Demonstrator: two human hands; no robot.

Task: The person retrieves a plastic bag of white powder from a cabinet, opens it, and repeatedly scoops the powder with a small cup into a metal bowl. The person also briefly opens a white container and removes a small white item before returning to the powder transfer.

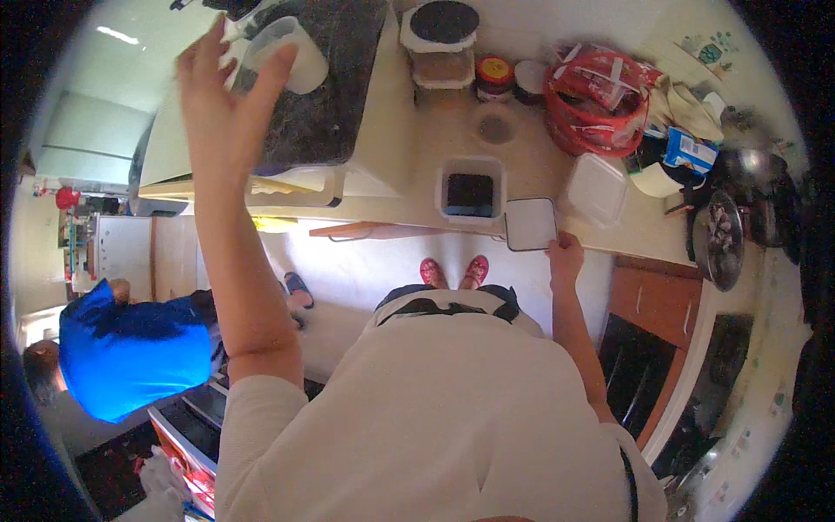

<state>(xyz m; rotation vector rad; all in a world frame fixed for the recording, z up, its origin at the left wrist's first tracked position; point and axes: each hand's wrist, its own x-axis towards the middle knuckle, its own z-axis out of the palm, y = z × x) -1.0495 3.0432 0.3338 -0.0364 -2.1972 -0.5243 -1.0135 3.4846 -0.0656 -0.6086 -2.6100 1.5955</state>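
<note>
My left hand (222,100) is raised at the upper left with its fingers apart. Its thumb overlaps a translucent white plastic cup (304,65) that stands on a dark board-like surface; whether they touch I cannot tell. Down at the counter's front edge, my right hand (565,252) pinches the corner of a square, pale lid (531,224) with a dark rim. Just left of the lid stands an uncovered square plastic container (496,187) with something dark inside. A second clear square plastic lid or box (596,190) lies to the right.
A tall lidded container (441,65), a red-topped jar (495,78) and a red basket (565,130) of packets stand along the back. Pans (722,235) are at the right. A person in a blue shirt (139,348) is at the left. One drawer (383,232) juts out below the counter.
</note>
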